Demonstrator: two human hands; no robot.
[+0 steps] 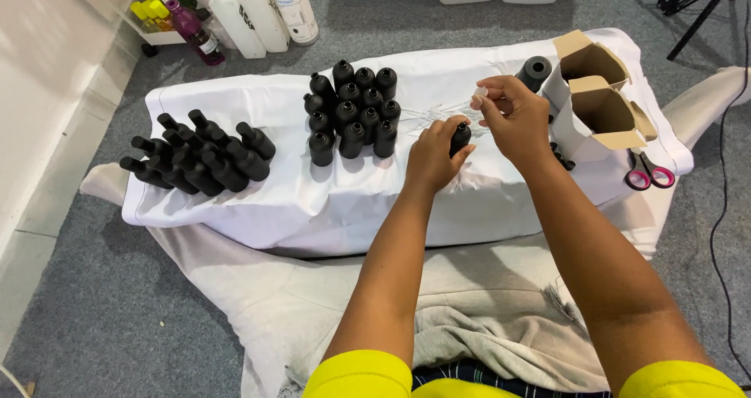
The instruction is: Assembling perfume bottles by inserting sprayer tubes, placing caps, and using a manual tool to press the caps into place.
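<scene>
My left hand (435, 154) grips a small black bottle (461, 137) over a low table draped in white cloth (250, 202). Just above the bottle, my right hand (512, 116) pinches a small clear piece (479, 93) between thumb and fingers. Several upright black bottles (353, 110) stand in a block to the left of my hands. Farther left, several more black bottles (199, 155) lie on their sides in a pile. Thin clear tubes (438, 115) are strewn on the cloth near my hands.
An open cardboard box (598, 100) stands at the table's right end, with a black cap-like cylinder (535, 71) behind it. Red-handled scissors (648, 172) lie at the right edge. White jugs (258, 7) and coloured bottles (176, 10) stand on the grey floor beyond.
</scene>
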